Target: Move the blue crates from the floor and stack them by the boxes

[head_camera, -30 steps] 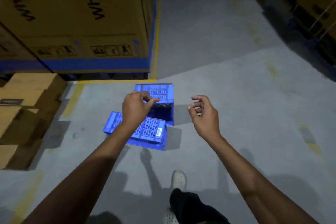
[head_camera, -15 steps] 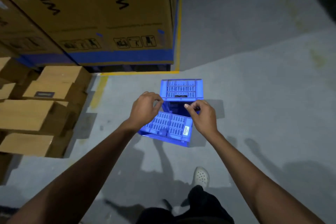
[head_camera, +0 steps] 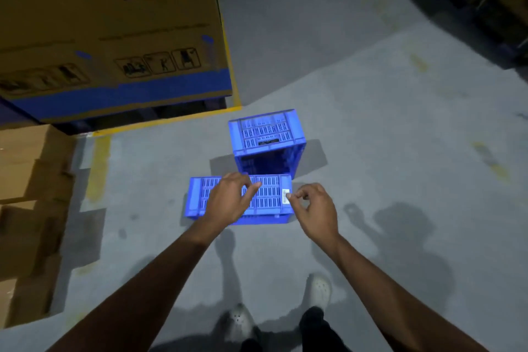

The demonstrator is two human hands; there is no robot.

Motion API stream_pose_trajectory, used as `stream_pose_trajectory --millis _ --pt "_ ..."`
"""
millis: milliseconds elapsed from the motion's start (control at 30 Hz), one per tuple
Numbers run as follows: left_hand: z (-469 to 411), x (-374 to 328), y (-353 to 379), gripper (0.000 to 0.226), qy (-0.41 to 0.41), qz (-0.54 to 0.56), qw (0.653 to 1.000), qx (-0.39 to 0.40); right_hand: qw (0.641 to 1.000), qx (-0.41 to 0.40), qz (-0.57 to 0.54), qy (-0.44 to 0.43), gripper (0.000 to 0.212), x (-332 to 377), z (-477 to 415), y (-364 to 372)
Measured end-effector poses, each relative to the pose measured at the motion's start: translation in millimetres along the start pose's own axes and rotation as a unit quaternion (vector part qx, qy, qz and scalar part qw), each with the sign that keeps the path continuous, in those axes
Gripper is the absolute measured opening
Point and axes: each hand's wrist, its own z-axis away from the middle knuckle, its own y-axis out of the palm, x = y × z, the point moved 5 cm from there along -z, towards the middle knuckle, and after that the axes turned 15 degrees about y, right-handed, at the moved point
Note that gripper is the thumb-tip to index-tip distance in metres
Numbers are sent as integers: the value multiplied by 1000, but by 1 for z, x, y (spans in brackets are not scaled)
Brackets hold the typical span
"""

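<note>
Two blue slatted plastic crates lie on the speckled grey concrete floor (head_camera: 371, 151), touching end to side: the far crate (head_camera: 265, 134) is tipped over with its dark open mouth facing the person, and the near crate (head_camera: 268, 194) lies flat with a ribbed wall upward and a small white label (head_camera: 285, 199) at its right end. Bare floor opens wide to the right and behind; to the left a yellow painted line (head_camera: 163, 121) edges a large brown cardboard carton with a blue band (head_camera: 114, 23), and plain brown cardboard boxes (head_camera: 25, 180) stand stacked nearer. The left hand (head_camera: 228, 203) hovers over the near crate, fingers loosely curled and slightly apart, gripping nothing. The right hand (head_camera: 314, 208) is just beside the crate's right end, fingers curled, thumb and forefinger near the label; I cannot tell whether they touch.
</note>
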Motion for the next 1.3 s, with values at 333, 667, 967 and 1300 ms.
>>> stream_pose_trajectory --millis 333,667,967,1300 --pt "12 133 183 24 15 -57 994 97 975 65 213 -14 38 -135 -75 154" --pt "7 216 371 64 35 -99 973 206 915 163 357 -96 76 -271 -135 316" --pt "24 256 443 103 -13 -244 922 301 879 92 446 -143 77 -306 -174 356" --pt "1 240 405 59 -11 -306 931 201 905 149 379 -125 49 -275 -152 334"
